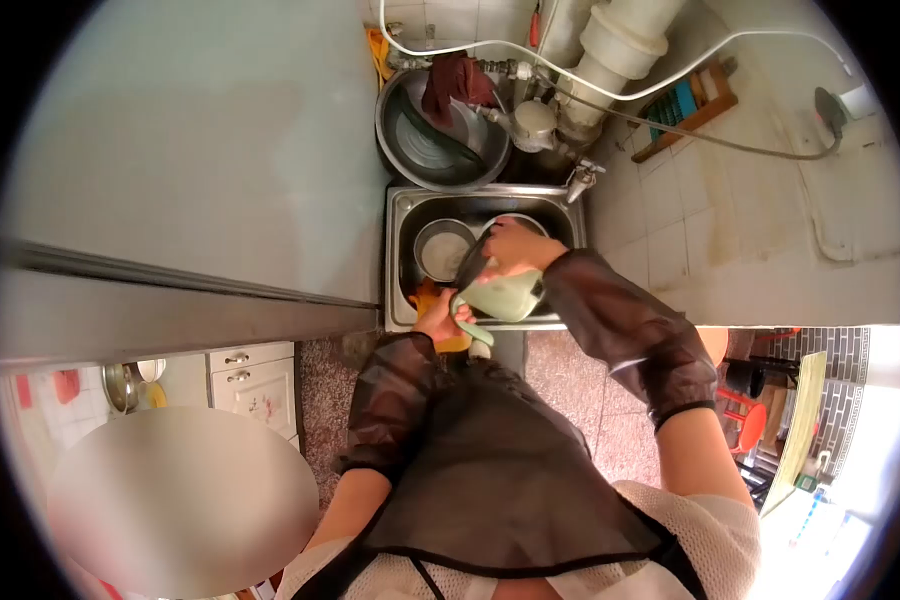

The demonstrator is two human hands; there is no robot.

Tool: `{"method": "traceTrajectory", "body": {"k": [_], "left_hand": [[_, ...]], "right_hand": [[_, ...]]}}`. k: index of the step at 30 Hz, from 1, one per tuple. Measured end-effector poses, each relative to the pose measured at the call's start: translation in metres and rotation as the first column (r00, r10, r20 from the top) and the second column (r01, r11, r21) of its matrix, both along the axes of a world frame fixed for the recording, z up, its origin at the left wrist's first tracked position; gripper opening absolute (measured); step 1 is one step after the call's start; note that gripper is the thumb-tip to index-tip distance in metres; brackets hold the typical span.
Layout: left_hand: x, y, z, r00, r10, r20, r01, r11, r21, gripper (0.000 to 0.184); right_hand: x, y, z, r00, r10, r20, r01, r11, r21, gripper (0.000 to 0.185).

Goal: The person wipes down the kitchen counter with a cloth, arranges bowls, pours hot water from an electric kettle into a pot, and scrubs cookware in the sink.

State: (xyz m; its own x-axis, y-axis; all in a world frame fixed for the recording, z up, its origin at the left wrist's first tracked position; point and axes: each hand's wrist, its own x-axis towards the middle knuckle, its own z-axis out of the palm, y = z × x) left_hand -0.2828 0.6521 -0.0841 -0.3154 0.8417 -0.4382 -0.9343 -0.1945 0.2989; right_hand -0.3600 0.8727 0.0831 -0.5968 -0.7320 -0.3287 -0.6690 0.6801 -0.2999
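Over the steel sink (398,215), my left hand (444,316) is closed around the curved handle of a light green plastic jug (505,298). The jug is tilted at the front of the sink. My right hand (518,246) reaches over the sink just beyond the jug, fingers bent inward. Dark material shows beside its fingers, but I cannot make out what it is or whether it is held. A round metal bowl (444,250) with a pale inside sits in the sink to the left. Behind my right hand, the rim of another round bowl (530,222) shows partly.
A large metal basin (388,135) stands behind the sink, with a dark red cloth (455,85) over its back edge. A tap (583,178) is at the back right corner. Pipes (622,45) rise behind. A grey panel (200,150) borders the left, a tiled wall (670,240) the right.
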Motion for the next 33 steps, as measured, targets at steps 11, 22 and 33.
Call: {"method": "traceTrajectory", "body": {"k": [11, 22, 33], "left_hand": [[0.007, 0.022, -0.025, 0.943, 0.127, 0.306, -0.144, 0.989, 0.034, 0.044], [-0.007, -0.014, 0.049, 0.958, -0.037, -0.285, -0.064, 0.940, -0.335, 0.021], [0.144, 0.038, 0.066, 0.076, -0.727, -0.682, 0.191, 0.682, -0.706, 0.040]], "right_hand": [[-0.038, -0.124, -0.054, 0.991, -0.056, -0.121, 0.076, 0.984, 0.162, 0.034], [0.062, 0.008, 0.061, 0.717, -0.691, -0.088, 0.493, 0.593, -0.636, 0.043], [0.620, -0.108, -0.122, -0.952, -0.295, 0.080, 0.173, -0.737, -0.654, 0.042]]}}
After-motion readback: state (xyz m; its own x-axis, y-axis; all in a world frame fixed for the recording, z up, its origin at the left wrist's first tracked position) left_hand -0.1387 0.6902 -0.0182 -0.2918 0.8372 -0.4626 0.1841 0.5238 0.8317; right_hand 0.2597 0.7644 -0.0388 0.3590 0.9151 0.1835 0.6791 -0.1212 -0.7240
